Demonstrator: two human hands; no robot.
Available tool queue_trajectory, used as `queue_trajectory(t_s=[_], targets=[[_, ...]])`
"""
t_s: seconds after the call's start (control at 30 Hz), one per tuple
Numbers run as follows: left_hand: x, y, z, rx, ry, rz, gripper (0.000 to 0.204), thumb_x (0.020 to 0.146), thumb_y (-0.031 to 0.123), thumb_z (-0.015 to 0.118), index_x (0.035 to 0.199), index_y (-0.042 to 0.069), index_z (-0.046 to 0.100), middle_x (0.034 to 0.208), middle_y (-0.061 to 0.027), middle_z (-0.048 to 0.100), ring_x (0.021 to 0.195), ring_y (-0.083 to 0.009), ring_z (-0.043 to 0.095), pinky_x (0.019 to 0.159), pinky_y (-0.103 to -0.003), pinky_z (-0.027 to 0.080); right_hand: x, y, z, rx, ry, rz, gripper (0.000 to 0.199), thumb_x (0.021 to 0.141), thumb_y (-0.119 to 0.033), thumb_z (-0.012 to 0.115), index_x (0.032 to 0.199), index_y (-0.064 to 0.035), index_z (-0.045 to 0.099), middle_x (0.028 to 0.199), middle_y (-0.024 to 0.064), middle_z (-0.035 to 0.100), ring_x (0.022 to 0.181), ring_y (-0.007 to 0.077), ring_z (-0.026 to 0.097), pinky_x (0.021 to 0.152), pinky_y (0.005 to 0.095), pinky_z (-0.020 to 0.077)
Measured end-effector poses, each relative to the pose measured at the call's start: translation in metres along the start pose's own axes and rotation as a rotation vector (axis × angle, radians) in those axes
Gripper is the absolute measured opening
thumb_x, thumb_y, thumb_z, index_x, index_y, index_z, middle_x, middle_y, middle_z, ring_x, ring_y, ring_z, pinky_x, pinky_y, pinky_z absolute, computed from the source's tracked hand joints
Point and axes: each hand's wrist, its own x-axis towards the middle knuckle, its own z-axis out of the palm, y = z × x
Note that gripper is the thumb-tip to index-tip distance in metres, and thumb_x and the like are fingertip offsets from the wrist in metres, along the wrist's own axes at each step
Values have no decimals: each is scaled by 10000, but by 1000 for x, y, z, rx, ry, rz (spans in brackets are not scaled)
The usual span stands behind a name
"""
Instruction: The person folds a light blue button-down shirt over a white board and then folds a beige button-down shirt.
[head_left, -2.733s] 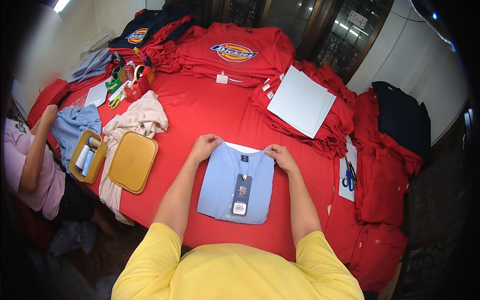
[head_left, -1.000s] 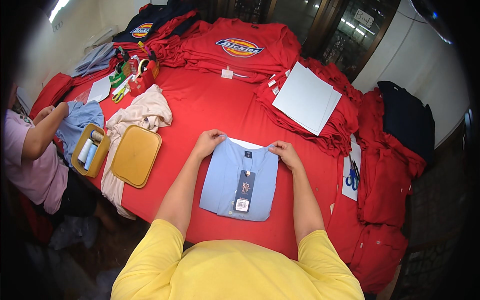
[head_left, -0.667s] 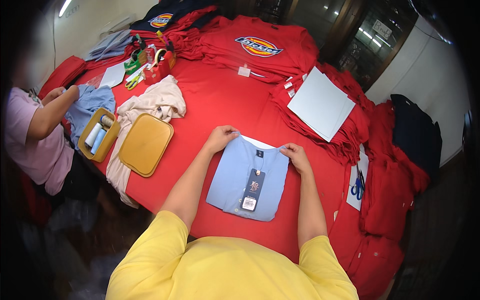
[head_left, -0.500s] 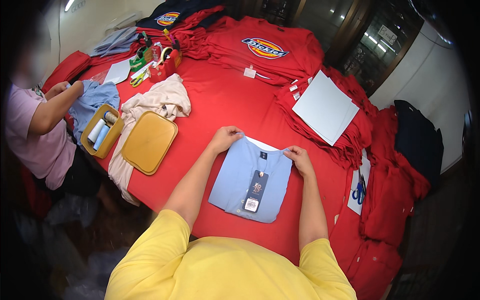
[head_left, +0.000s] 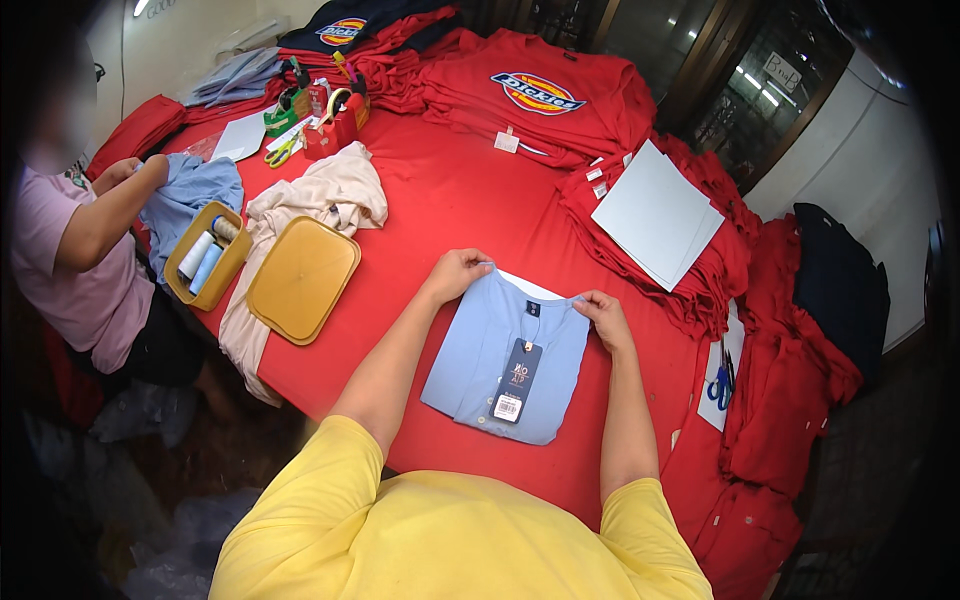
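A folded light blue shirt point(head_left: 490, 360) lies flat on the red counter point(head_left: 440, 200) right in front of me, a dark hang tag point(head_left: 517, 378) on its middle. My left hand point(head_left: 458, 274) pinches its upper left corner, fingers curled closed on the cloth; my right hand point(head_left: 603, 316) grips the upper right corner likewise. Left of it sits a yellow tray point(head_left: 303, 278); beyond, white card sheets point(head_left: 655, 213) rest on stacked red shirts point(head_left: 545, 95)
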Motion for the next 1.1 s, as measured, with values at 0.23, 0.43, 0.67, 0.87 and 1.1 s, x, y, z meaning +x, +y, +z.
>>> queue_trajectory(t_s=[0.23, 0.43, 0.67, 0.87, 1.1], targets=[[-1, 2, 0, -51, -15, -7, 224, 862, 140, 671, 1018, -21, 675, 886, -99, 693, 812, -136, 648, 743, -276, 518, 1, 0, -1, -5, 1, 25, 109, 860, -75, 662, 954, -21, 667, 833, -6, 661, 734, 72, 586, 684, 219, 455], [-2, 4, -1, -5, 0, 11, 231, 860, 140, 666, 1023, -24, 671, 885, -99, 693, 812, -134, 649, 734, -273, 516, -1, -3, 2, 2, 9, 6, 133, 835, -118, 684, 946, -53, 717, 803, -30, 658, 694, 44, 543, 607, 198, 390], [-4, 7, -3, 47, 3, 4, 223, 863, 148, 659, 1003, -24, 679, 885, -105, 695, 811, -136, 650, 733, -277, 517, -2, -6, 6, 6, 12, 8, 127, 834, -113, 686, 938, -42, 702, 769, -24, 645, 647, 44, 535, 572, 195, 380], [3, -6, 0, -72, -20, -1, 218, 855, 132, 668, 1008, -22, 680, 893, -114, 700, 819, -142, 657, 743, -278, 519, 0, -2, 0, -25, -2, -7, 107, 843, -90, 674, 930, -28, 679, 747, -27, 631, 644, 41, 542, 580, 192, 398], [7, -12, 1, -82, -46, -29, 211, 873, 110, 653, 1024, -37, 662, 914, -96, 688, 822, -128, 643, 746, -265, 514, -2, -6, 2, 0, -10, -6, 104, 847, -70, 664, 936, -17, 668, 771, -21, 636, 662, 45, 552, 612, 200, 422]])
